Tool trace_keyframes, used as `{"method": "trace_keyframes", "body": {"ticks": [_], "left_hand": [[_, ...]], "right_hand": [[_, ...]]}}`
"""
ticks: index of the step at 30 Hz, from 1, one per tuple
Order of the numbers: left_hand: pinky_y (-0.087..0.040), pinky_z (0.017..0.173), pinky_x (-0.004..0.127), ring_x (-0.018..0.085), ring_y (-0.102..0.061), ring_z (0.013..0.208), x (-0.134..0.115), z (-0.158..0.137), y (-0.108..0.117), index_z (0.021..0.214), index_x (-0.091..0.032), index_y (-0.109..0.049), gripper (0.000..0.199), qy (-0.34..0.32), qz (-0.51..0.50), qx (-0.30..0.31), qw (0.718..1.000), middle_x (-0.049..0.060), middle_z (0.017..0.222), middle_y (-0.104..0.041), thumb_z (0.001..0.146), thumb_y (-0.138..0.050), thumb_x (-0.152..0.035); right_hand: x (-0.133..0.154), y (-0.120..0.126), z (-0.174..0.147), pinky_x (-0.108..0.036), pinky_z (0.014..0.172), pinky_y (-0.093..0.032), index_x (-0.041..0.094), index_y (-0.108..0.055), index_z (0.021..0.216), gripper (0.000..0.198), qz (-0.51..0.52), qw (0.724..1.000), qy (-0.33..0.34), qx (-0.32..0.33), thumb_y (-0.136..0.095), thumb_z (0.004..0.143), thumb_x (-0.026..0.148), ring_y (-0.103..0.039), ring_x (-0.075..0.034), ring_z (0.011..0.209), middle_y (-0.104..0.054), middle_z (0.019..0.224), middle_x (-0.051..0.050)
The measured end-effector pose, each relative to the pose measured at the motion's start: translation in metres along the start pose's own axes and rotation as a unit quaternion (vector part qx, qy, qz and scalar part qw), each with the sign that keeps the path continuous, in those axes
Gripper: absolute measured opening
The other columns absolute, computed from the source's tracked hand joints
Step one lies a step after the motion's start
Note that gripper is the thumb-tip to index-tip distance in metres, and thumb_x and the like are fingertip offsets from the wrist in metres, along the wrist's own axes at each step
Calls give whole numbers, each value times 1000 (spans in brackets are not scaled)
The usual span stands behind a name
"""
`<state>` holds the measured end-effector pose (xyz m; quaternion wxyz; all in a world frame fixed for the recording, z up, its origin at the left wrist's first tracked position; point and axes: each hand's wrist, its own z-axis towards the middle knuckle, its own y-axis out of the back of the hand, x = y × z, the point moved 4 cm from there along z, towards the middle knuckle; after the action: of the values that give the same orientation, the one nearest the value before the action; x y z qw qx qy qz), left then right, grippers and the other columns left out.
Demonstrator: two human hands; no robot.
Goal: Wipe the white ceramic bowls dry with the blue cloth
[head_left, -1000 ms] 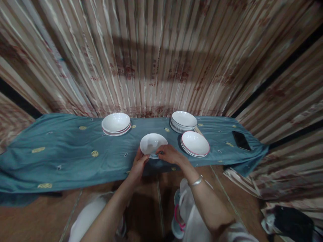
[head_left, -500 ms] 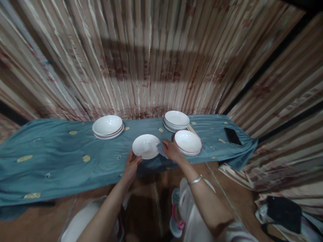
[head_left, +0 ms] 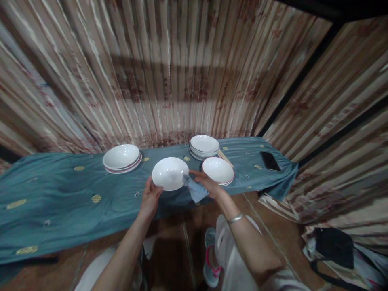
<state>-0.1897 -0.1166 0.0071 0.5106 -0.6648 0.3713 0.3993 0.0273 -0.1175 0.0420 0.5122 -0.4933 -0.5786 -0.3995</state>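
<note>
A white bowl [head_left: 170, 173] is held up over the front part of the table, tilted toward me. My left hand [head_left: 151, 194] grips its left rim, thumb at the front edge. At the bowl's right side, my right hand [head_left: 207, 184] is closed on a blue-grey cloth [head_left: 195, 189], which hangs below the fingers and touches the rim. Just beyond the right hand stands a small stack of white bowls with red rims [head_left: 218, 170]. Some of my right fingers are hidden by the cloth and bowl.
White bowls [head_left: 121, 157] are stacked at the left. Dark-rimmed plates [head_left: 204, 144] form a stack at the back, beside a wooden strip [head_left: 226, 158]. A black phone [head_left: 270, 161] lies right on the blue tablecloth [head_left: 69, 202]. A pleated curtain [head_left: 169, 89] hangs behind; a bag [head_left: 335, 248] sits low at right.
The bowl has tilted further toward me. My right hand has shifted along its right edge, and more of the cloth now hangs out. The camera view has turned slightly.
</note>
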Motion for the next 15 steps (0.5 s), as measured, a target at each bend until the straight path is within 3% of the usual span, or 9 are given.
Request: {"method": "trace_keyframes", "body": {"ticks": [2, 5, 10, 15], "left_hand": [[-47, 94, 36, 25, -57, 114, -9, -4, -13, 118, -26, -56, 67, -16, -7, 15, 1000, 4, 114, -67, 54, -75, -21], [-44, 98, 37, 25, -55, 118, -16, -13, -37, 121, -28, -55, 68, -28, -11, 41, 999, 3, 119, -66, 57, -75, -22], [-42, 102, 40, 26, -54, 120, -11, -24, -78, 125, -27, -51, 71, -39, -18, 94, 995, 5, 122, -65, 59, -77, -24], [-41, 104, 41, 26, -54, 121, 2, -30, -117, 127, -28, -50, 75, -59, 6, 152, 987, 6, 131, -60, 58, -80, -23]], "right_hand": [[10, 9, -7, -28, 63, -52, 15, -59, 124, 56, 82, 996, -14, 17, -52, 68, 16, -64, -16, 61, -71, 73, -3], [26, 29, -16, -29, 73, -53, 16, -65, 113, 49, 139, 990, 18, -4, -55, 65, 18, -66, -16, 72, -73, 87, -5], [37, 70, -29, -34, 82, -51, 19, -67, 104, 40, 109, 990, 62, -72, -57, 66, 26, -65, -21, 91, -71, 105, -8], [40, 109, -45, -33, 77, -51, 18, -68, 99, 37, 108, 983, 90, -114, -59, 64, 28, -64, -19, 81, -72, 98, -7]]}}
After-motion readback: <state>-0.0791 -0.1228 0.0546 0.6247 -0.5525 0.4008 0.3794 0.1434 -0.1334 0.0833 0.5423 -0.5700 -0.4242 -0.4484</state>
